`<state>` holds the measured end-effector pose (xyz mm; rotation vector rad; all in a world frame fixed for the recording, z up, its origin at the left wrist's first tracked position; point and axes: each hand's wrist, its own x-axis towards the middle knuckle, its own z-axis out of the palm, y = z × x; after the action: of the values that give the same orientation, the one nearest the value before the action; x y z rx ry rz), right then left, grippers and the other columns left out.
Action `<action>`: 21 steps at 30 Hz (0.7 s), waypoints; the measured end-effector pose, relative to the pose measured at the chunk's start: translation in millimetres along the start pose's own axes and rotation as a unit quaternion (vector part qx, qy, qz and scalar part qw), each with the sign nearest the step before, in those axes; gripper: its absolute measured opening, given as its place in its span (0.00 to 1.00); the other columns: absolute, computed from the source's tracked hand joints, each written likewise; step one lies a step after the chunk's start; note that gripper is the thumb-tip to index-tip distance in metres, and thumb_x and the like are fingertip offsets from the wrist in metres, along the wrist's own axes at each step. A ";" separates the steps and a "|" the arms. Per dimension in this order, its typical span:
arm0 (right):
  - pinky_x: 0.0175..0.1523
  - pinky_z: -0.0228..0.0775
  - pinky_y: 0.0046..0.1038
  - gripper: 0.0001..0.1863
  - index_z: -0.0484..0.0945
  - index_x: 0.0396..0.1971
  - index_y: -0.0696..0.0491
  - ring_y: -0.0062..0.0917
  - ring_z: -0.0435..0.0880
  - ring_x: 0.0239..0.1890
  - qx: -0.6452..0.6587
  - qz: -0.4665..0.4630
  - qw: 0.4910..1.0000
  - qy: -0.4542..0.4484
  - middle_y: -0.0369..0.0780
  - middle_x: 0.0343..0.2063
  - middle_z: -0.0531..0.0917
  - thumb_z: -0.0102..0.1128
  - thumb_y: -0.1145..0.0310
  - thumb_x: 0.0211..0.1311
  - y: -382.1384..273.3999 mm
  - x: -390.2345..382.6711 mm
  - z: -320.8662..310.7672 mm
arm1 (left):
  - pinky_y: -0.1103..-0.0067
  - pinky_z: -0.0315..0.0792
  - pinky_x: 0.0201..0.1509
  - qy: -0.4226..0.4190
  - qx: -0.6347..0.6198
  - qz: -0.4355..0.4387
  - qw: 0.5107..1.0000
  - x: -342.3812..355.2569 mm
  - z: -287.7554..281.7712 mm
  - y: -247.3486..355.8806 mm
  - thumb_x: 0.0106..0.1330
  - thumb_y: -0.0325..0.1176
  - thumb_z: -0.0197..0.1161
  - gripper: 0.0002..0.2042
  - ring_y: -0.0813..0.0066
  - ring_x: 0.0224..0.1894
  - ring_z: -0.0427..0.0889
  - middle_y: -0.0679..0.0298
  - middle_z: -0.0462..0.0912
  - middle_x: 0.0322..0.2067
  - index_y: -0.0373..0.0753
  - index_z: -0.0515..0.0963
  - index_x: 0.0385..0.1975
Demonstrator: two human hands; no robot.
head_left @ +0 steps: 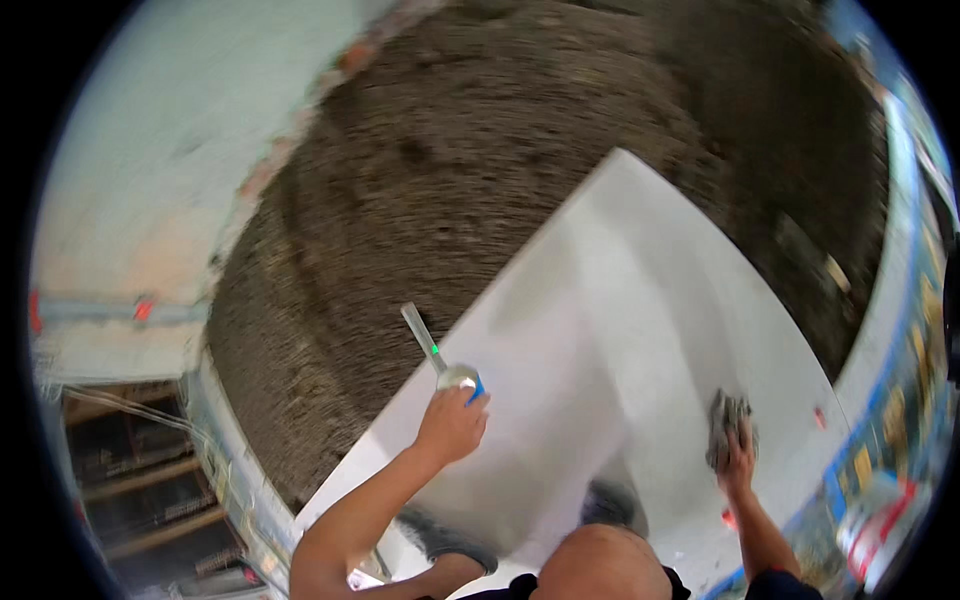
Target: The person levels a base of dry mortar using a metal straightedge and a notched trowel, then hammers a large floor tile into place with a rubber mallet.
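Pale, smooth surfacing [180, 180], floor or wall I cannot tell, is filling the upper left, with a dark opening crossed by wooden slats [145, 492] lying below it. Rough brown ground [400, 200] is spreading rightward behind a large white board [660, 330], which is lying before me with one corner pointing away. Over the board's left part, my left hand [452, 425] is gripping a tool [422, 333], fingers curling around its rounded, blue-marked end; its straight, pale handle is pointing away to the left, past the board's edge, and whether it is touching the board I cannot tell. Farther right, my right hand [738, 465] is reaching out, its fingers closing over the near end of a bunched grey cloth [719, 430], which is apparently resting on the board. Beside it a small red piece [820, 418] is lying near the right edge, and a white-and-red bag [865, 530] is sitting beyond. I am judging wiping to be the step in hand; the next move is calling for a flat, even press of the cloth, with the tool staying clear of the white face.
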<state>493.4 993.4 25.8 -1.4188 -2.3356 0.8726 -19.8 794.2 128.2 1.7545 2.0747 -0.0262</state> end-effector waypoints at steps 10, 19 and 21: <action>0.65 0.62 0.35 0.16 0.77 0.51 0.57 0.43 0.71 0.61 -0.234 0.198 0.929 0.206 0.48 0.57 0.74 0.50 0.75 0.64 92.0 -60.2 -127.9 | 0.55 0.60 0.65 0.179 0.034 0.185 0.966 148.9 1.6 109.9 0.54 0.28 0.59 0.18 0.62 0.50 0.75 0.59 0.77 0.46 0.36 0.79 0.47; 0.71 0.53 0.44 0.29 0.68 0.62 0.56 0.50 0.60 0.68 -0.302 0.223 0.905 0.199 0.53 0.64 0.65 0.61 0.70 0.60 77.6 -117.4 -82.1 | 0.53 0.51 0.70 0.240 0.051 0.118 0.962 238.6 -14.8 64.1 0.56 0.28 0.58 0.22 0.61 0.57 0.71 0.58 0.76 0.49 0.39 0.75 0.54; 0.71 0.53 0.43 0.26 0.70 0.59 0.56 0.49 0.60 0.68 -0.224 0.202 0.943 0.142 0.54 0.64 0.65 0.61 0.71 0.60 22.0 -84.3 -54.0 | 0.53 0.50 0.71 0.112 0.060 0.044 0.991 250.7 -32.7 62.3 0.56 0.29 0.59 0.23 0.58 0.62 0.68 0.55 0.73 0.56 0.39 0.75 0.55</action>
<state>577.5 946.3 60.8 -2.0990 -2.1318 0.1848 0.6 1051.2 91.8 2.0015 2.1884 0.0764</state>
